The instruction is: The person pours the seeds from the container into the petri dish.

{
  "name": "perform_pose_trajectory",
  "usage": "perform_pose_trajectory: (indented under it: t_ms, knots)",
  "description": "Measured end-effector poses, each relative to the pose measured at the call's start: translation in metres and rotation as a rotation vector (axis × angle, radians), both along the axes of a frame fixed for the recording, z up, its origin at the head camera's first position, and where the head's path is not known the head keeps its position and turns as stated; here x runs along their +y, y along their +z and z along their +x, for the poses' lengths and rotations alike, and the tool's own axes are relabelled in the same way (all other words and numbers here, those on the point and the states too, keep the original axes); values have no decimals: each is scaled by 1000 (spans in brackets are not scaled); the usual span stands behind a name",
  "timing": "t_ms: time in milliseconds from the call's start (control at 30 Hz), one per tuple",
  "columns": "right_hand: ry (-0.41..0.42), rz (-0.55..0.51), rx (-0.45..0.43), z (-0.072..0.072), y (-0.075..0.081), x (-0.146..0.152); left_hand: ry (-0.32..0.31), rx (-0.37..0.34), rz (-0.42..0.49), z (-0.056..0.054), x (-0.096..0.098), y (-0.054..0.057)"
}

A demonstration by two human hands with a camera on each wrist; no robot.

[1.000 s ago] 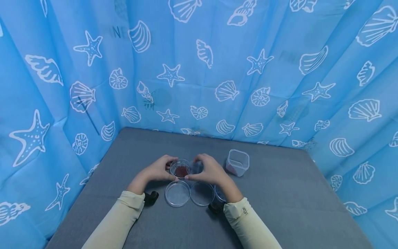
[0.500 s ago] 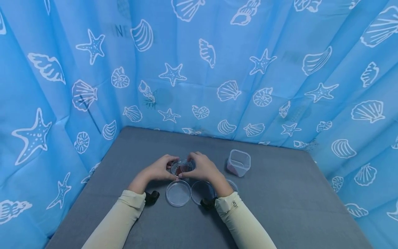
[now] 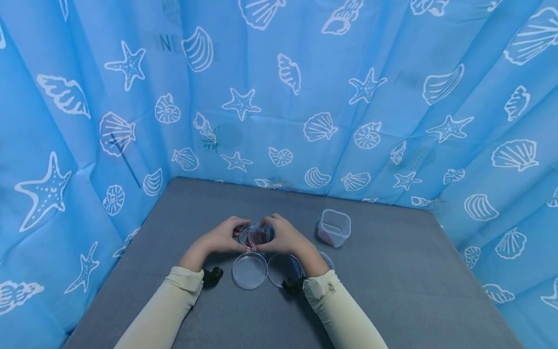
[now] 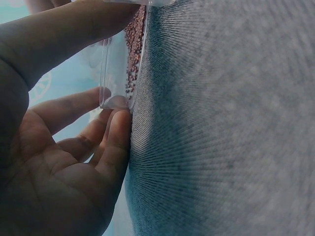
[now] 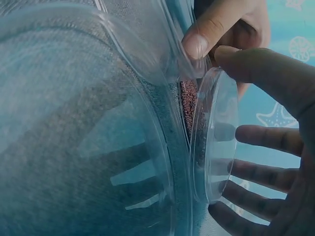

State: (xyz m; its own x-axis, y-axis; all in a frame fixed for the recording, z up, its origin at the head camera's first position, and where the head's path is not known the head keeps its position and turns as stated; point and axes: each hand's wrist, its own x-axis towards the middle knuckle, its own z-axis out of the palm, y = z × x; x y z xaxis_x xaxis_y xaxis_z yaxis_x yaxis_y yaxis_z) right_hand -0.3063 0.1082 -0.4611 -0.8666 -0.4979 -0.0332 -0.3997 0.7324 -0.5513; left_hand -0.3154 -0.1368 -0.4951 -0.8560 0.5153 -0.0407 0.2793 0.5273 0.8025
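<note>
A clear dish point(image 3: 245, 236) of reddish-brown grains point(image 4: 136, 51) sits on the table point(image 3: 414, 271), the left hand's point(image 3: 223, 236) grip round its left side. The right hand's point(image 3: 285, 237) grip pinches a clear lid point(image 5: 217, 137), tilted over the dish's right side. Nearer lie clear round plates point(image 3: 249, 271); a square tub point(image 3: 334, 229) stands farther right.

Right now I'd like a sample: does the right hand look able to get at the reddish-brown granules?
Probably not: the right hand holds a clear round lid partly over the granules, blocking its own way. Moving that aside would likely uncover the dish in the left hand.
</note>
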Motion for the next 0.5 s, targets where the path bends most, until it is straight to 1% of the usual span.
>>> perform_pose_trajectory:
  t_ms: [133,500]
  knots:
    - [17,-9,-12,1,1,1,-2,8,-3,-1,-1,-2]
    - [41,-18,-47,1,1,1,-7,16,35,-1,0,-3]
